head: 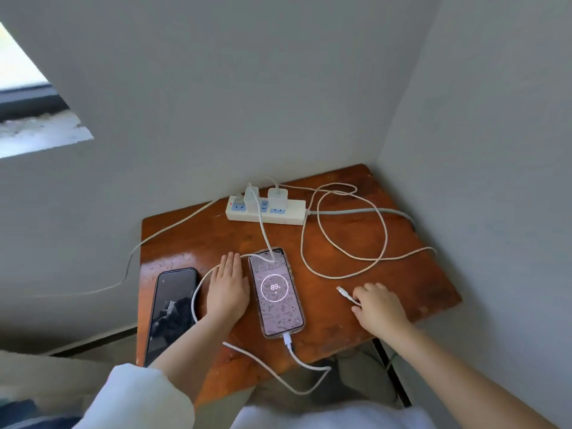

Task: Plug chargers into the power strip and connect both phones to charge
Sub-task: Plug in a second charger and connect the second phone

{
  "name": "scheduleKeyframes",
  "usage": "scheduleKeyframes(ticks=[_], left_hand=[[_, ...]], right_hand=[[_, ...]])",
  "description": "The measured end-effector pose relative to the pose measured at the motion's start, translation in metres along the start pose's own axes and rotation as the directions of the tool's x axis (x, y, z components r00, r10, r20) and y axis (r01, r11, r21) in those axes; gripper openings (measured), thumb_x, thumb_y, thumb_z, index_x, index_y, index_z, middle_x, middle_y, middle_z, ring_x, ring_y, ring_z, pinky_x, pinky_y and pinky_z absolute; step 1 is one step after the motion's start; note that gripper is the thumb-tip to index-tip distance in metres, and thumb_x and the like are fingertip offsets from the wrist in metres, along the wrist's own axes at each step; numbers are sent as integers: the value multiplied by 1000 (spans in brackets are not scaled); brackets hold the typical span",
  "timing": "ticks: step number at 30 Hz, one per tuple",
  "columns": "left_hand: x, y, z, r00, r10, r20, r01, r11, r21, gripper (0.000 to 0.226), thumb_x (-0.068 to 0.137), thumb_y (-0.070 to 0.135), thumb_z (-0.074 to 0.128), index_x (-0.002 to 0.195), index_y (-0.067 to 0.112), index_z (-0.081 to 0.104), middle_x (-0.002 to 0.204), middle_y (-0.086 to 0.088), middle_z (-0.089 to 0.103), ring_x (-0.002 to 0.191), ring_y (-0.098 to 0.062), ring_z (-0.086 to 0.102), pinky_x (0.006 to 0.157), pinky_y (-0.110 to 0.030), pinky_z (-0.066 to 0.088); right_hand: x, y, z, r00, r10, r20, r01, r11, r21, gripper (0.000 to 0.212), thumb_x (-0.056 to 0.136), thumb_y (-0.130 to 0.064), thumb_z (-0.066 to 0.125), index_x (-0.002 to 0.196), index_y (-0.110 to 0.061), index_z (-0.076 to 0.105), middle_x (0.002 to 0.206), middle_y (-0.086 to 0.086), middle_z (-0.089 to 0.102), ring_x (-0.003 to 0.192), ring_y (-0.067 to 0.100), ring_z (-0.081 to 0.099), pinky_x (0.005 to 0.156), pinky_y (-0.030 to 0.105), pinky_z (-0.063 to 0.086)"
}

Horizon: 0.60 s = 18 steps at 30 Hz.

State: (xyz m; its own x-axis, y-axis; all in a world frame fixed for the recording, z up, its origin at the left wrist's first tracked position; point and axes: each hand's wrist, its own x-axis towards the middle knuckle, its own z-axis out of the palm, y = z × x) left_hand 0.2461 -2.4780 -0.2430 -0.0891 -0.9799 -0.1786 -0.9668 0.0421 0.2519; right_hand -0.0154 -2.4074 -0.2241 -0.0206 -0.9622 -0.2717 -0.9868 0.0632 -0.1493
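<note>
Head view: left hand lying flat between dark phone and charging phone; right hand pinching loose cable plug near table edge.

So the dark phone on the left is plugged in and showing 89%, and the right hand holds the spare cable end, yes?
Not quite. The head view shows the 89% on the lit phone in the middle, with a cable in its near end. The dark phone on the left has a black screen and no cable seen in it. The right hand does hold the spare cable end.
</note>
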Motion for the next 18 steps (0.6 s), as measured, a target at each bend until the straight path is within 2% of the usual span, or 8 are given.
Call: scheduleKeyframes(ticks=[4, 8, 10, 13, 15, 18], left_hand=[[-20, -9, -7, 986, 158, 46, -159, 987, 19, 52, 96, 23, 30, 142, 11, 9, 154, -9, 7, 142, -21, 2, 115, -34, 1], [-40, -24, -16, 968, 247, 48, -249, 967, 50, 51, 95, 22, 34, 141, 12, 15, 154, -10, 11, 142, -23, 3, 116, -35, 3], [-54, -34, -22, 959, 283, 23, -284, 957, 59, 49, 94, 20, 38, 140, 12, 22, 153, -10, 14, 142, -24, 5, 116, -37, 5], [-76, -57, -30, 951, 305, -48, -302, 951, 64, 46, 91, 15, 44, 136, 12, 33, 152, -12, 17, 141, -27, 8, 114, -39, 11], [-91, -73, -36, 962, 264, -64, -258, 962, 89, 46, 91, 13, 43, 136, 10, 34, 151, -13, 19, 141, -28, 9, 114, -38, 10], [-111, -92, -43, 981, 179, 71, -190, 964, 185, 53, 90, 13, 43, 140, 12, 24, 153, -12, 13, 142, -26, 4, 115, -34, 7]], right_hand=[[-12, -14, 3, 991, 91, -97, -88, 996, 31, 17, 91, -20, 49, 105, -15, 57, 108, 4, 62, 101, 22, 52, 83, 33, 40], [-25, -31, -6, 983, 109, -150, -76, 975, 211, 14, 89, -17, 52, 100, -12, 59, 104, 5, 66, 94, 24, 58, 75, 30, 32], [-35, -43, -16, 982, 55, -183, 8, 946, 324, 12, 87, -16, 56, 97, -10, 61, 99, 7, 68, 86, 22, 60, 71, 26, 36], [-51, -64, -29, 979, -83, -188, 155, 897, 414, 12, 85, -15, 59, 94, -8, 63, 93, 9, 70, 73, 14, 56, 54, 15, 40], [-61, -79, -29, 977, -170, -128, 209, 881, 424, 13, 85, -15, 59, 94, -7, 63, 93, 10, 69, 73, 16, 57, 56, 20, 45], [-70, -98, -24, 969, -242, -56, 242, 869, 432, 14, 86, -15, 57, 94, -5, 63, 96, 11, 68, 80, 22, 60, 61, 27, 45]])
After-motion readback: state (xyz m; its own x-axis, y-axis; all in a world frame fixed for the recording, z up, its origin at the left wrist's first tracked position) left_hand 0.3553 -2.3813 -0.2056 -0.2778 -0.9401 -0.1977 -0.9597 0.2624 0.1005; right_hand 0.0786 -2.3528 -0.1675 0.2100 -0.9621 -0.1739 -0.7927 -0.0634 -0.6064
